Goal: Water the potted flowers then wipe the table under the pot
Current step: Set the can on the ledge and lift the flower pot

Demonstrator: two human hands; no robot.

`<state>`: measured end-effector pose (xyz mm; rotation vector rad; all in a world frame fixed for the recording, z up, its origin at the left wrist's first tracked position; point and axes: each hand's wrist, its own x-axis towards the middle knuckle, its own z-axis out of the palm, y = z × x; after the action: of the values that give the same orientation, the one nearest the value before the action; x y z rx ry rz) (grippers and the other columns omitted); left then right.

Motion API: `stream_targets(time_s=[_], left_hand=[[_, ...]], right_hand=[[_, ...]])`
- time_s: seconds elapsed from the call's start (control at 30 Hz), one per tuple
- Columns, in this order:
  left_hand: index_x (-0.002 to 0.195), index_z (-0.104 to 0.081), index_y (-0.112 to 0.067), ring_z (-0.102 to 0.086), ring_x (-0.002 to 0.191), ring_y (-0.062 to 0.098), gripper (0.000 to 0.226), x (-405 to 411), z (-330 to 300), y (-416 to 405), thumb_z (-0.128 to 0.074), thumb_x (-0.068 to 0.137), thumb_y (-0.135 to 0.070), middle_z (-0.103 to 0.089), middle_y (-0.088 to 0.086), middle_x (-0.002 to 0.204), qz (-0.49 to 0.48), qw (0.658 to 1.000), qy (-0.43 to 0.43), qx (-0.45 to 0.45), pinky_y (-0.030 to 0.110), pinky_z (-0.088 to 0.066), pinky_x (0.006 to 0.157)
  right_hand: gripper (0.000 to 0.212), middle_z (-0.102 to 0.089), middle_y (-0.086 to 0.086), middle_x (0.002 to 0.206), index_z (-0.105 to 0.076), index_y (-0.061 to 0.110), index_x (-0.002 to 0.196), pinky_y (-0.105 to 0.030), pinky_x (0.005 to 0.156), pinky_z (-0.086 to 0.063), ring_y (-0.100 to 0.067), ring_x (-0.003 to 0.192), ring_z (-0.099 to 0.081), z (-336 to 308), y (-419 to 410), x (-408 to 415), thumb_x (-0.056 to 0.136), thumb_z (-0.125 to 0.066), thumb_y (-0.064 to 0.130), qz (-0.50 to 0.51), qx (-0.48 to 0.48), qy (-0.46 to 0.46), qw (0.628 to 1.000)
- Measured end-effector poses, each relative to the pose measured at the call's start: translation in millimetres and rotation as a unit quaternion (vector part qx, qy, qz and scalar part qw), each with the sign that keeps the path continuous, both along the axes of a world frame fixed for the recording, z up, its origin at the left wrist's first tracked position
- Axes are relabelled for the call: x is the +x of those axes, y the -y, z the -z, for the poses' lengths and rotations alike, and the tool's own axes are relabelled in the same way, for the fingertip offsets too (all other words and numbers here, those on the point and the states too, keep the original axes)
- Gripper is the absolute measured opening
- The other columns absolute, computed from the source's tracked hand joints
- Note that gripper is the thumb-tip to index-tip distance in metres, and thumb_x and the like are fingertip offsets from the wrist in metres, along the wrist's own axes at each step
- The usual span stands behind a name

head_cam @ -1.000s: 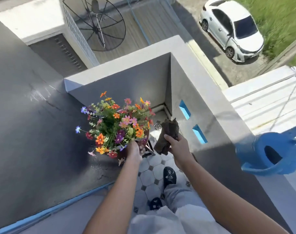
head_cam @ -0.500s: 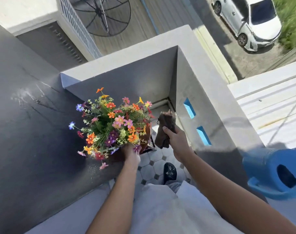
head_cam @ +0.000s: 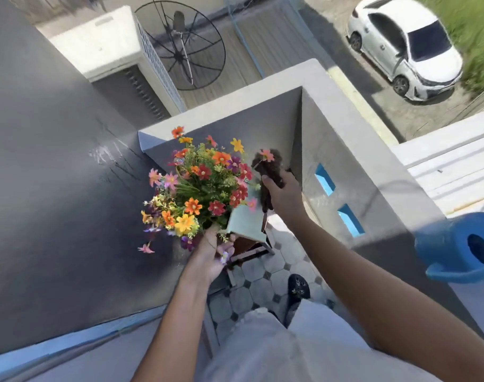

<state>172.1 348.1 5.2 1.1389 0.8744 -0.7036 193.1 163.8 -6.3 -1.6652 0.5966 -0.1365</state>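
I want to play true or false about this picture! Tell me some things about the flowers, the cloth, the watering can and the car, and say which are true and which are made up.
1. The left hand holds the flower pot from below. True.
2. The right hand holds a yellow sponge. False: it grips a dark brown cloth.
3. The blue watering can sits on the ledge at the right. True.
4. The right hand is pouring water from the watering can. False: no hand touches the can.
5. A red car is parked on the road below. False: the car is white.
6. A small pale table shows just under the flowers. True.
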Motion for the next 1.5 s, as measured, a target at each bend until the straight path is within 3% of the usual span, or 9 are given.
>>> stream_targets(time_s=[0.07,0.17,0.43,0.67,0.93,1.1,1.27,1.4,1.5], left_hand=[[0.084,-0.052,-0.012,-0.031,0.026,0.005,0.023,-6.9,-16.0,-1.7,-0.037,0.101,-0.019,-0.053,0.005,0.050,0.019,1.000,0.018,-0.007,0.011,-0.030,0.030],[0.085,-0.054,-0.009,-0.039,0.032,0.004,0.021,-12.5,-38.1,-7.7,-0.041,0.099,-0.016,-0.057,0.005,0.049,0.013,0.998,0.040,-0.039,0.012,-0.028,0.029],[0.082,-0.054,-0.012,-0.037,0.026,0.004,0.021,-15.1,-80.9,-30.6,-0.041,0.098,-0.012,-0.050,0.003,0.048,0.009,0.993,0.118,-0.009,0.012,-0.028,0.030],[0.082,-0.054,-0.012,-0.040,0.024,0.003,0.023,-26.0,-120.2,-28.8,-0.039,0.099,-0.013,-0.054,0.001,0.046,0.022,0.988,0.133,-0.077,0.012,-0.025,0.024],[0.079,-0.053,-0.014,-0.041,0.035,0.004,0.030,-39.6,-128.0,-28.7,-0.035,0.103,-0.014,-0.056,0.004,0.050,0.007,0.982,0.176,-0.069,0.013,-0.031,0.030],[0.067,-0.061,-0.010,-0.033,0.030,0.002,0.040,-44.0,-129.0,-16.5,-0.038,0.100,-0.015,-0.055,0.000,0.043,0.022,0.983,0.172,-0.059,0.011,-0.024,0.033],[0.068,-0.044,-0.011,-0.028,0.020,0.002,0.034,-50.5,-123.5,-4.9,-0.037,0.101,-0.012,-0.042,-0.004,0.033,-0.008,0.981,0.188,-0.042,0.013,-0.024,0.030],[0.071,-0.046,-0.013,-0.026,0.021,0.002,0.028,-45.8,-124.5,-5.8,-0.040,0.099,-0.013,-0.046,-0.001,0.041,0.045,0.979,0.196,-0.023,0.014,-0.023,0.027],[0.068,-0.046,-0.014,-0.032,0.027,0.002,0.034,-47.5,-122.8,-7.1,-0.038,0.101,-0.015,-0.045,-0.003,0.042,0.078,0.976,0.204,-0.005,0.014,-0.023,0.031]], right_hand=[[0.023,-0.053,0.004,0.087,-0.070,0.019,0.116,-0.020,0.076,-0.047,-0.017,0.084,-0.054,-15.3,-14.1,-1.8,0.095,-0.060,0.022,-0.026,-0.079,0.022,0.996],[0.024,-0.056,-0.008,0.095,-0.070,0.013,0.116,-0.042,0.082,-0.049,-0.020,0.085,-0.055,-33.2,-36.8,-18.2,0.094,-0.060,0.017,-0.053,-0.099,0.078,0.991],[0.024,-0.058,-0.004,0.102,-0.071,0.011,0.117,-0.019,0.085,-0.042,-0.009,0.097,-0.054,-47.1,-86.7,-95.3,0.095,-0.062,0.015,-0.127,-0.111,0.185,0.968],[0.028,-0.063,0.002,0.095,-0.070,0.020,0.123,-0.021,0.077,-0.046,-0.011,0.089,-0.060,-96.5,-84.6,-69.6,0.096,-0.064,0.023,-0.090,-0.090,0.201,0.971],[0.024,-0.054,-0.009,0.063,-0.068,-0.008,0.080,-0.030,0.055,-0.030,-0.014,0.060,-0.043,-79.1,-41.3,-44.9,0.093,-0.062,0.012,0.090,-0.040,0.077,0.992],[0.030,-0.043,-0.006,0.062,-0.054,0.003,0.064,-0.031,0.055,-0.025,-0.013,0.057,-0.035,-106.4,-34.7,-40.3,0.093,-0.061,0.010,0.098,-0.005,0.080,0.992],[0.027,-0.057,-0.019,0.057,-0.064,-0.007,0.072,-0.026,0.048,-0.045,-0.008,0.048,-0.057,-150.8,-46.7,-45.6,0.093,-0.062,0.010,0.016,-0.053,0.167,0.985],[0.025,-0.051,0.004,0.057,-0.071,0.001,0.077,-0.024,0.050,-0.033,-0.001,0.044,-0.040,-132.7,-37.2,-60.1,0.095,-0.063,0.015,0.048,-0.059,0.160,0.984],[0.037,-0.039,-0.002,0.054,-0.052,0.006,0.058,-0.031,0.055,-0.029,-0.012,0.052,-0.034,-95.3,-16.6,-61.5,0.092,-0.063,0.018,0.103,-0.072,0.088,0.988]])
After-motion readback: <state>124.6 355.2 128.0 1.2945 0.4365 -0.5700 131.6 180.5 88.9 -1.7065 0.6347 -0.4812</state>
